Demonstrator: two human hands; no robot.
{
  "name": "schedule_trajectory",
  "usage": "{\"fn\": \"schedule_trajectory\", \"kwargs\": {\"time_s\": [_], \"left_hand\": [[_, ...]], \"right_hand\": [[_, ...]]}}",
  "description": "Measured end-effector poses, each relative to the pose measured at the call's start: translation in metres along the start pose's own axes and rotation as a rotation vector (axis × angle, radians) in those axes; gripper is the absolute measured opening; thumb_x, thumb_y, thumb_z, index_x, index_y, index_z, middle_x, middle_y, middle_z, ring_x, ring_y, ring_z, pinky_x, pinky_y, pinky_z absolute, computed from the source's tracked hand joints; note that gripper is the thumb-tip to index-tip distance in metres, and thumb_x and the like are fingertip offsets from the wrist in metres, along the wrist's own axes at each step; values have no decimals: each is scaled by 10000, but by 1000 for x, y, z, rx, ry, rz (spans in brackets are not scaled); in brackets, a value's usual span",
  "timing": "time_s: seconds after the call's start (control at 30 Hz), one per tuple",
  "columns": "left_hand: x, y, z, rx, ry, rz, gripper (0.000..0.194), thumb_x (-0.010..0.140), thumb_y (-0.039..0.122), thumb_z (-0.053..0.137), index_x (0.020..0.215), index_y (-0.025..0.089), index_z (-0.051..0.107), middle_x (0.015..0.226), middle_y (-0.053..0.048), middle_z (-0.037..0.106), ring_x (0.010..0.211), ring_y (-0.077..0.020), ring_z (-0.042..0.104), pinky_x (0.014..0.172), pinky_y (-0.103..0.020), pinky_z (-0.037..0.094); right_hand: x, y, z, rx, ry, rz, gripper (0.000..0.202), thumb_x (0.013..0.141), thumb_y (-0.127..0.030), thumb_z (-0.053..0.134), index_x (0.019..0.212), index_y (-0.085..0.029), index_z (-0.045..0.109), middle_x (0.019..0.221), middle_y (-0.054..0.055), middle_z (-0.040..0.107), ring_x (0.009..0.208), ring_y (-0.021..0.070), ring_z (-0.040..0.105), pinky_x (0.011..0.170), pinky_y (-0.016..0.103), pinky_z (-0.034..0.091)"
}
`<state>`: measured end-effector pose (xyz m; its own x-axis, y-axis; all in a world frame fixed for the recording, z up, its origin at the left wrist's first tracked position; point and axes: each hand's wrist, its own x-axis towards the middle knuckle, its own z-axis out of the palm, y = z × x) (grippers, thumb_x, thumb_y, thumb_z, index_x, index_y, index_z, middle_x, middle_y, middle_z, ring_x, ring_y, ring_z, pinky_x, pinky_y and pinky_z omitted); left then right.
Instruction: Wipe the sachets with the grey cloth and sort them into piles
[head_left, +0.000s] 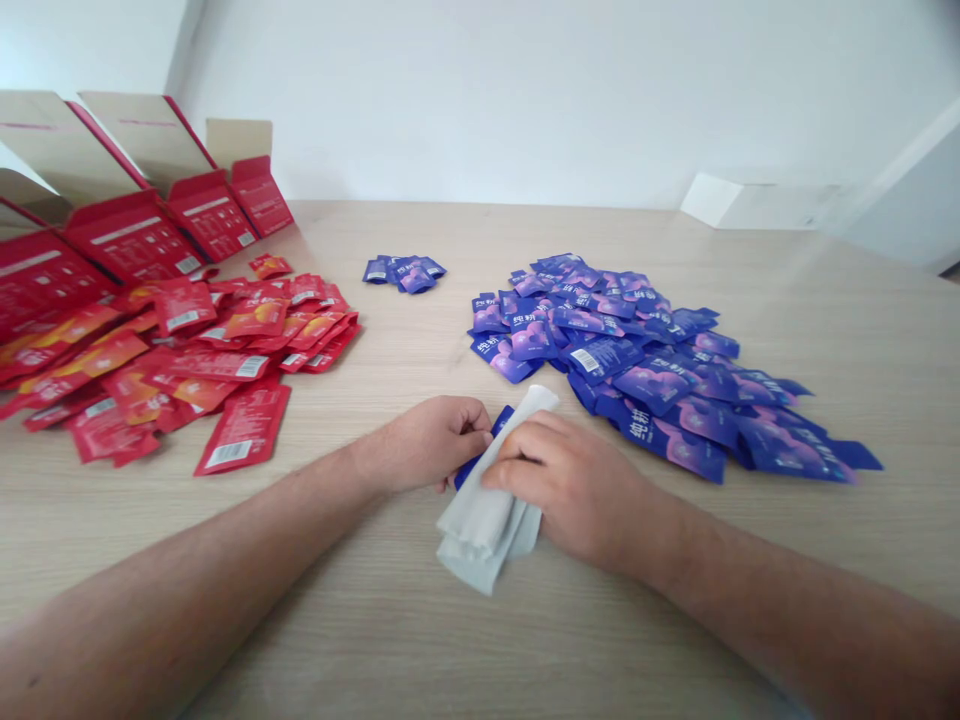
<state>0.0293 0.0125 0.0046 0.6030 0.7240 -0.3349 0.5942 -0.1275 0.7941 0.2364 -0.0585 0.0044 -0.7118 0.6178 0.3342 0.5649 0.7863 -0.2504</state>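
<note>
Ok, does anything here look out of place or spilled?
Nothing looks spilled. A small blue cluster sits between the red pile and the blue pile, apart from both. That's mildly odd since it looks like part of the blue pile, though it may be deliberate.

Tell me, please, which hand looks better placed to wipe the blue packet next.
Probably the right hand: it grips the folded white tissue over the blue packet, while the left hand holds that packet at its left side.

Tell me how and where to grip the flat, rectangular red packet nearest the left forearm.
Probably pinch this red packet by its right edge, coming from the right: bare pale wooden table lies there, while other red packets crowd its left.
</note>
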Motion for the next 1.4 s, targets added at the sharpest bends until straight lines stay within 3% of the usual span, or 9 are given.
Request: {"fn": "schedule_trajectory", "kwargs": {"time_s": [0.1, 0.27, 0.43, 0.6, 0.77, 0.93, 1.1, 1.27, 1.4], "left_hand": [[0, 1, 0, 19, 4, 9, 162, 904, 334, 501, 825, 208, 568, 578, 53, 585, 427, -98, 551, 356, -171, 415], [1, 1, 0, -2, 6, -18, 139, 901, 317, 493, 849, 209, 563, 577, 54, 589, 442, -106, 574, 373, -178, 447], [1, 0, 0, 12, -1, 5, 157, 899, 334, 507, 833, 206, 569, 583, 52, 589, 432, -100, 560, 357, -171, 425], [2, -2, 1, -8, 3, -9, 147, 901, 329, 492, 864, 212, 574, 589, 50, 601, 457, -114, 587, 384, -186, 457], [1, -2, 0, 13, 6, 1, 160, 892, 349, 514, 837, 209, 571, 585, 51, 590, 435, -106, 566, 359, -179, 426], [2, 0, 0, -10, 3, -8, 126, 888, 318, 507, 849, 213, 562, 580, 56, 589, 450, -106, 581, 380, -179, 452], [2, 1, 0, 6, -1, -1, 154, 891, 341, 513, 833, 208, 564, 575, 52, 587, 430, -101, 559, 362, -172, 421], [2, 0, 1, -16, 5, -17, 142, 889, 339, 511, 858, 211, 566, 580, 52, 590, 449, -110, 584, 385, -178, 450], [2, -3, 3, 3, 16, -1, 194, 902, 379, 514, 819, 211, 565, 582, 43, 591, 430, -103, 562, 365, -175, 414]], "right_hand": [[-1, -1, 1, 9, -49, -87, 172, 1001, -243, 567, 1066, -200, 720, 986, 71, 655, 980, 222, 555, 898, 376, 470], [-1, 2, 0, -14, 4, 47, 153, 978, -220, 596, 1068, -186, 715, 1007, 78, 646, 1000, 238, 546, 890, 386, 463], [0, 0, 0, 1, -50, -65, 181, 1002, -239, 561, 1090, -202, 715, 995, 73, 649, 985, 228, 551, 896, 377, 470], [0, 2, 0, -8, 10, 47, 159, 976, -215, 597, 1075, -183, 717, 1005, 84, 649, 1001, 242, 550, 899, 389, 470], [0, 1, 1, 0, -47, -62, 167, 995, -236, 574, 1081, -195, 711, 1010, 74, 654, 1001, 235, 551, 913, 385, 467], [0, 2, 0, -10, 15, 48, 153, 962, -214, 623, 1083, -187, 713, 1016, 79, 651, 1007, 244, 549, 901, 391, 465], [0, 3, 2, 12, -38, -82, 169, 997, -232, 570, 1068, -193, 719, 997, 72, 656, 985, 224, 555, 895, 375, 470], [1, 3, 1, -6, 23, 54, 168, 965, -202, 613, 1096, -191, 717, 1017, 80, 652, 1008, 240, 549, 896, 390, 465], [1, -1, 3, 20, -26, -66, 170, 998, -237, 569, 1063, -200, 721, 993, 71, 658, 980, 229, 553, 883, 384, 471]]}}
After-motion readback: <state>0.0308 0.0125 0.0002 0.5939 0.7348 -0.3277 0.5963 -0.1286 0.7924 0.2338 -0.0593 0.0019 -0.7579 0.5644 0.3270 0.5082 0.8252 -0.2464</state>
